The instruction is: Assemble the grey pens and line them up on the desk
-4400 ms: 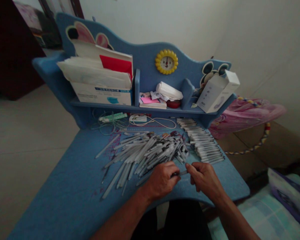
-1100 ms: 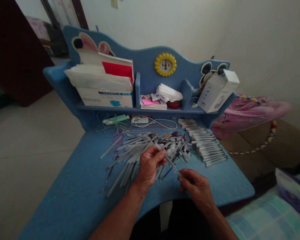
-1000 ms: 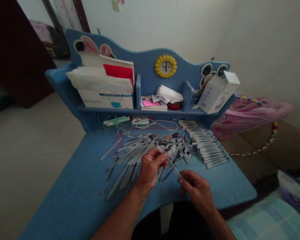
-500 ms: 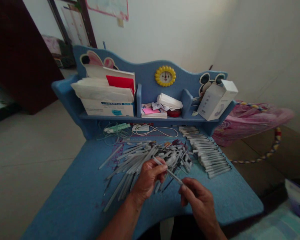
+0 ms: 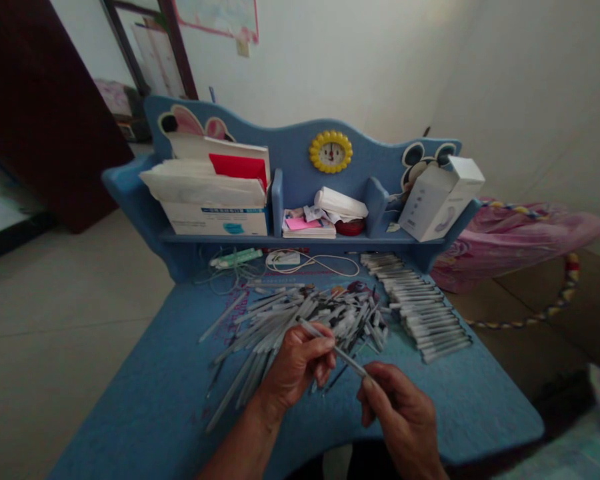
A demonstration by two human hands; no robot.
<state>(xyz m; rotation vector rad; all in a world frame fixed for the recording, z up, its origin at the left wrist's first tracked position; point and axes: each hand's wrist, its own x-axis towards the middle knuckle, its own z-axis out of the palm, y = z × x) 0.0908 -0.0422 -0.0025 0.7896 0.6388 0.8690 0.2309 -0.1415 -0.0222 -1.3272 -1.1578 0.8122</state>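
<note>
Between my two hands runs a slim translucent pen [image 5: 349, 362], slanting down to the right. My left hand [image 5: 300, 363] is closed around its upper part, thumb pressed on it, with the upper end sticking out past the fingers. My right hand [image 5: 400, 407] pinches the lower end between thumb and fingertips. Beneath and beyond my left hand lies a loose pile of pen parts [image 5: 270, 327], pale tubes and small pieces mixed together. Right of the pile, pens [image 5: 425, 310] lie side by side in a long row.
The blue desk [image 5: 145, 387] carries a shelf with a mask box [image 5: 220, 219], papers, a yellow clock [image 5: 331, 152] and a tilted white box [image 5: 437, 203]. A white cord [image 5: 337, 257] lies under the shelf. A pink bundle [image 5: 520, 243] stands right of the desk.
The view has shifted slightly. Both hands keep their grip on the pen, and its position between them is nearly the same.
</note>
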